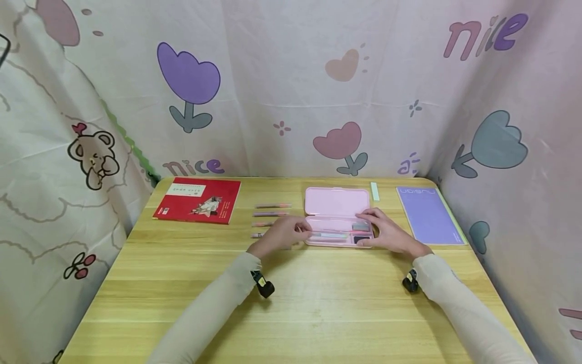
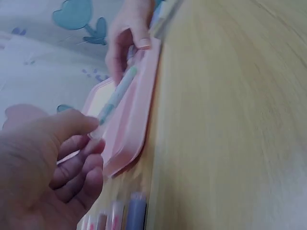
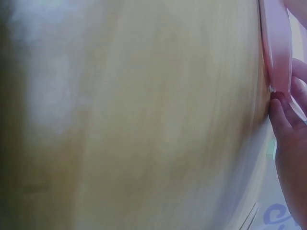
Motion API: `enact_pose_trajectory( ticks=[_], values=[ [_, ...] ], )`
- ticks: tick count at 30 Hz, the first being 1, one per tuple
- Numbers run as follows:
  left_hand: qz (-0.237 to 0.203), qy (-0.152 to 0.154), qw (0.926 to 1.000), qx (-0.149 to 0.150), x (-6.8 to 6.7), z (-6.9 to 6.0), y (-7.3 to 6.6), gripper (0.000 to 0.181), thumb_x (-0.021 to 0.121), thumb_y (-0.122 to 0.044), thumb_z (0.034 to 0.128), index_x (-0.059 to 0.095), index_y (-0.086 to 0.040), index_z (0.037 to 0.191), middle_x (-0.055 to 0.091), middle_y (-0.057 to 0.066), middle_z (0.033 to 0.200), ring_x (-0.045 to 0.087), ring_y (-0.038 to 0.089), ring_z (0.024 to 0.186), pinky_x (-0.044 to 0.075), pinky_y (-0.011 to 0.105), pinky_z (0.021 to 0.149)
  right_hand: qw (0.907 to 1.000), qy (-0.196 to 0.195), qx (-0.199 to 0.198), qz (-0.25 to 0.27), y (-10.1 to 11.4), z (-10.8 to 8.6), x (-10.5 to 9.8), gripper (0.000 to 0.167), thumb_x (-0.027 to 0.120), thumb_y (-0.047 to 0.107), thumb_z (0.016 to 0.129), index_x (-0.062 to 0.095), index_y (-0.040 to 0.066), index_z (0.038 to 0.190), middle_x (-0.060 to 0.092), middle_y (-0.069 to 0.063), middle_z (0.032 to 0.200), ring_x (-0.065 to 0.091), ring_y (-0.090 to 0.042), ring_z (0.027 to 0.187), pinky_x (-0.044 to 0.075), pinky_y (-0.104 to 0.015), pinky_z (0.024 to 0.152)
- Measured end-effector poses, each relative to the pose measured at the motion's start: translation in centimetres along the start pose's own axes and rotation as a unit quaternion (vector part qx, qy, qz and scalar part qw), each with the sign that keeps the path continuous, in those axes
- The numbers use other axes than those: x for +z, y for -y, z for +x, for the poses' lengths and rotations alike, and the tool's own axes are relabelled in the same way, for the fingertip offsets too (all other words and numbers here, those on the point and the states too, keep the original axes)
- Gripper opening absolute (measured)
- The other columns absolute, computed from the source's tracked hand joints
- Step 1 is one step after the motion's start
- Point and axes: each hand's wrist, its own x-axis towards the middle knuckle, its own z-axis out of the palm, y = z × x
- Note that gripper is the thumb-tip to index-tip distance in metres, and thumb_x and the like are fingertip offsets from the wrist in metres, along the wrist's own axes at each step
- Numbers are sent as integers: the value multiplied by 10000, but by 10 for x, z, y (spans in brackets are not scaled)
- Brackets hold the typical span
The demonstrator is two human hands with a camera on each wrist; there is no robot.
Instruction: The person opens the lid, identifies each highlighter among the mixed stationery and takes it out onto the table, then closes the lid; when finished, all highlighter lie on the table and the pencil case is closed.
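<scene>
A pink pencil case [image 1: 337, 201] lies on the table with its lid raised back. My left hand [image 1: 284, 232] is at its left end and pinches a pale highlighter with a green end [image 2: 118, 93] between thumb and fingers, over the tray. With thumb and fingers, my right hand [image 1: 388, 236] grips the right end of the case. In the case's right compartments sit a grey block [image 1: 360, 227] and a dark piece [image 1: 361, 239]. The right wrist view shows mostly table, with the thumb against the case's edge.
Several pens [image 1: 273, 206] lie in a column left of the case, partly behind my left hand. A red book [image 1: 204, 202] is at the back left, a purple notebook [image 1: 429, 215] at the right. Behind the case is a pale green strip [image 1: 375, 191]. Curtains surround the table [image 1: 336, 298].
</scene>
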Motion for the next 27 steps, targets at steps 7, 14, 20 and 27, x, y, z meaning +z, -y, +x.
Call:
enact_pose_trajectory(
  ticks=[7,14,20,27],
  values=[
    [-477,-181,9980,-364,-27,-39,11,67,777,-298,1028,802,-256,1073,741,-62,1025,645,120,917,542,273,805,10000,12,-33,29,1,1,0,948,906,537,865,494,190,1645,397,-118,1635,401,-410,1528,288,-718,1274],
    [-526,-474,9948,-731,-55,-92,30,96,797,-312,1014,805,-250,1086,720,-32,955,625,164,874,530,267,750,9999,-39,-109,-13,1,0,0,948,909,526,867,496,168,1642,404,-129,1629,417,-410,1514,306,-706,1267],
    [-694,-628,9898,-1072,-65,-133,49,129,781,-317,1027,800,-245,1133,755,25,971,680,206,854,566,270,724,9999,-30,-85,-58,1,-1,-2,947,905,535,869,497,169,1641,404,-131,1629,406,-421,1525,298,-718,1267],
    [-411,-727,9905,-1094,-63,-158,64,89,780,-269,1030,798,-265,1117,742,-54,973,654,162,875,559,253,754,9999,-1,-74,-140,0,0,-1,954,906,538,865,496,165,1642,401,-136,1630,407,-421,1529,295,-710,1273]
  ],
)
